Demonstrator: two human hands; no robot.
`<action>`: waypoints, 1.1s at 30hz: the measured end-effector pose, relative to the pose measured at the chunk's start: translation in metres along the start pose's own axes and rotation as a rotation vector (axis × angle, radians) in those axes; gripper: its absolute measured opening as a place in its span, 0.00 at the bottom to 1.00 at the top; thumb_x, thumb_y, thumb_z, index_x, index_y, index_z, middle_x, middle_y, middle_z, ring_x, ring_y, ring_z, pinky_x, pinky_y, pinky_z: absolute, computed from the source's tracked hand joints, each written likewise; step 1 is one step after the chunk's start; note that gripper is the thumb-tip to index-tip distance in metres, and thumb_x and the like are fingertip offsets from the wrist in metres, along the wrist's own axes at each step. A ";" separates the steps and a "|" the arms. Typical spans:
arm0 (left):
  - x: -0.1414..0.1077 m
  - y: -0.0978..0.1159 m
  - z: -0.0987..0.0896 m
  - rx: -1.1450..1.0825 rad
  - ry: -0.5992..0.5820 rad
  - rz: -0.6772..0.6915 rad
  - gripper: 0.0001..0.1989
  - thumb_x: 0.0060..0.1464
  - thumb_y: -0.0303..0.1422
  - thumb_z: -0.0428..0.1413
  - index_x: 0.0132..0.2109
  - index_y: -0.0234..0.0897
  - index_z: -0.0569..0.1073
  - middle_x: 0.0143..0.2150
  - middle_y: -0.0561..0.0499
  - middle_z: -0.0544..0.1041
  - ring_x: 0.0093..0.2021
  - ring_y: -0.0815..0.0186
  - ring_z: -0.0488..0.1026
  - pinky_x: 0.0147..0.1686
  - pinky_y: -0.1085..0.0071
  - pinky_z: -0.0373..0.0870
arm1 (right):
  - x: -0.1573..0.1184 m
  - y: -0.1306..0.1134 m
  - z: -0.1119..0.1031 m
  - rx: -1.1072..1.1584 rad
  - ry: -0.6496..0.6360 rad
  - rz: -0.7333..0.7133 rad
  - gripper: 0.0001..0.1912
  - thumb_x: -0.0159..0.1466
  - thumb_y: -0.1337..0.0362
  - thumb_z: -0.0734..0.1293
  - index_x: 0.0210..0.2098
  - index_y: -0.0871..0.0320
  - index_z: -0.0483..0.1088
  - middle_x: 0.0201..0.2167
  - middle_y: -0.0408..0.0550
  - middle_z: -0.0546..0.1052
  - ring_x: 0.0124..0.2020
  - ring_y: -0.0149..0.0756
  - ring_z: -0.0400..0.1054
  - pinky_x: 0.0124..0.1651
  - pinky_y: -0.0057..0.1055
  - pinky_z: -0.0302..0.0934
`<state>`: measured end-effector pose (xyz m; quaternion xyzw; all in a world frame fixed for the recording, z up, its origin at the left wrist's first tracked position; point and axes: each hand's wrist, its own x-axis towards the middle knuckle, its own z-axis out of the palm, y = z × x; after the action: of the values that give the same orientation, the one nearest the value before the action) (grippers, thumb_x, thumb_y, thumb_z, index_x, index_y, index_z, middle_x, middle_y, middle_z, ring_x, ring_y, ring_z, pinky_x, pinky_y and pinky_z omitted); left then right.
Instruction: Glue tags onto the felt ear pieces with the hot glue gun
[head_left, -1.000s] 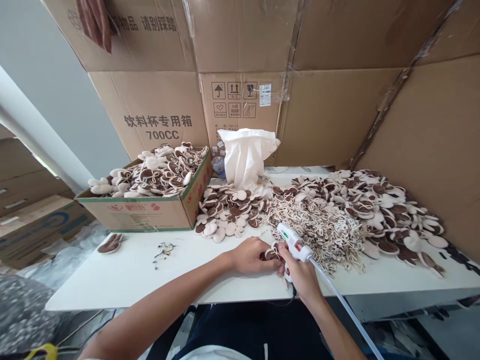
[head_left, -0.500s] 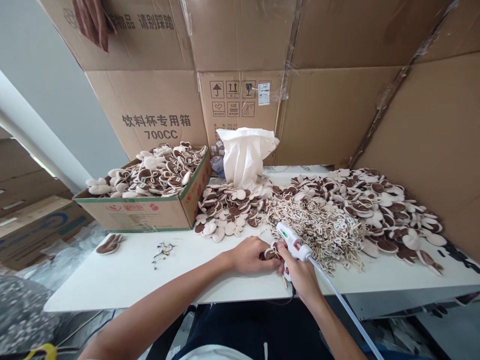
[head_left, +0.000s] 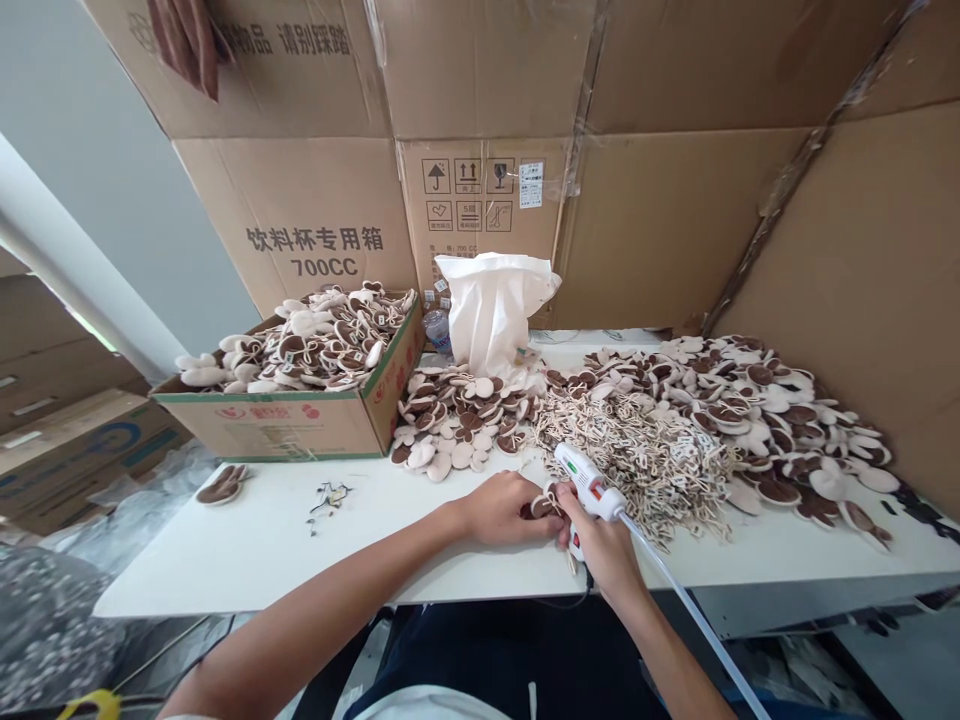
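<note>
My left hand (head_left: pixel 504 512) is closed on a small brown and cream felt piece (head_left: pixel 541 503) near the table's front edge. Beside it, my right hand (head_left: pixel 600 540) is wrapped round a white glue gun (head_left: pixel 581 468), with thumb and fingertips also at the felt piece. The gun's nozzle points up and left, and a white glue stick (head_left: pixel 697 625) trails from its rear. Just behind the hands lies a heap of thin cream cord loops (head_left: pixel 637 460). Part of the felt piece is hidden by my fingers.
Felt pieces fill a cardboard box (head_left: pixel 300 425) at left. More lie in piles at centre (head_left: pixel 469 420) and right (head_left: pixel 772 420). A white bag (head_left: pixel 491 310) stands at the back. One felt piece (head_left: pixel 222 485) and dark scraps (head_left: pixel 328 497) lie on the white table (head_left: pixel 300 570).
The view has shifted very slightly. Both hands keep nearly the same place and hold on the felt piece and the glue gun.
</note>
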<state>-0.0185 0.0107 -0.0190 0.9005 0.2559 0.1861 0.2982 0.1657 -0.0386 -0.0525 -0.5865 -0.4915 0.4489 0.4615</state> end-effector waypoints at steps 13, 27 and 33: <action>0.000 -0.001 0.002 0.011 0.001 0.012 0.12 0.66 0.33 0.55 0.39 0.44 0.84 0.26 0.58 0.75 0.23 0.73 0.66 0.32 0.76 0.60 | 0.001 0.002 -0.003 -0.022 -0.020 -0.001 0.25 0.63 0.38 0.67 0.32 0.55 0.75 0.15 0.43 0.74 0.21 0.40 0.73 0.25 0.31 0.66; 0.000 0.001 0.001 0.034 -0.015 -0.006 0.13 0.67 0.34 0.54 0.39 0.43 0.84 0.25 0.57 0.75 0.23 0.72 0.66 0.31 0.75 0.61 | 0.001 0.003 -0.002 -0.014 -0.006 -0.010 0.25 0.63 0.39 0.67 0.33 0.56 0.76 0.16 0.44 0.74 0.20 0.40 0.72 0.26 0.31 0.65; 0.001 0.004 0.001 0.005 -0.018 -0.004 0.12 0.66 0.31 0.54 0.40 0.43 0.84 0.28 0.57 0.79 0.23 0.73 0.68 0.31 0.76 0.61 | 0.001 0.008 0.003 -0.002 0.027 0.006 0.24 0.63 0.40 0.66 0.34 0.55 0.76 0.15 0.41 0.71 0.19 0.38 0.70 0.25 0.31 0.64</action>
<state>-0.0162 0.0082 -0.0169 0.9024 0.2555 0.1768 0.2986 0.1638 -0.0377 -0.0607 -0.5946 -0.4839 0.4418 0.4660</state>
